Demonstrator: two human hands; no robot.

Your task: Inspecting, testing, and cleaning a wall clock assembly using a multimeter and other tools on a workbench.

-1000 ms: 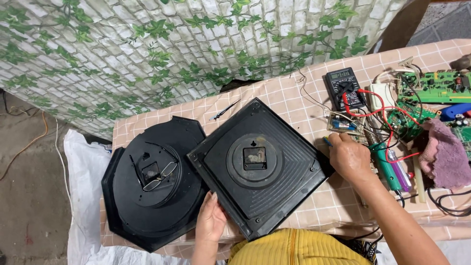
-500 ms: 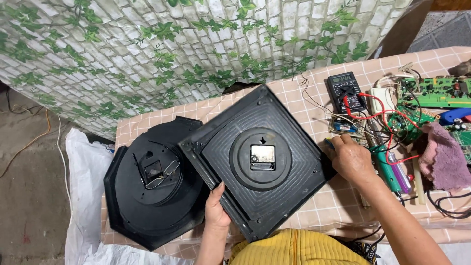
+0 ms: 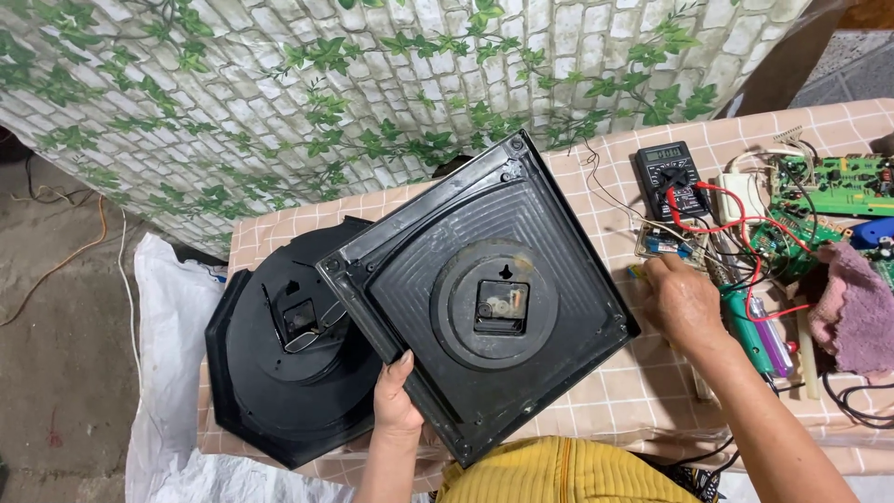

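A small grey rectangular screen (image 3: 664, 154) is seen at the top of a black multimeter (image 3: 672, 179), set on the checked surface (image 3: 596, 401), upper right.

My tabletop (image 3: 652, 391) wears a beige checked cloth, and on its left lies a black octagonal clock back (image 3: 270, 373) with a square black clock back (image 3: 484, 298) overlapping its right side. Far right sit a black multimeter (image 3: 672, 177) with red leads, green circuit boards (image 3: 838, 186), a green-handled tool (image 3: 752, 331) and a pink rag (image 3: 857, 307).
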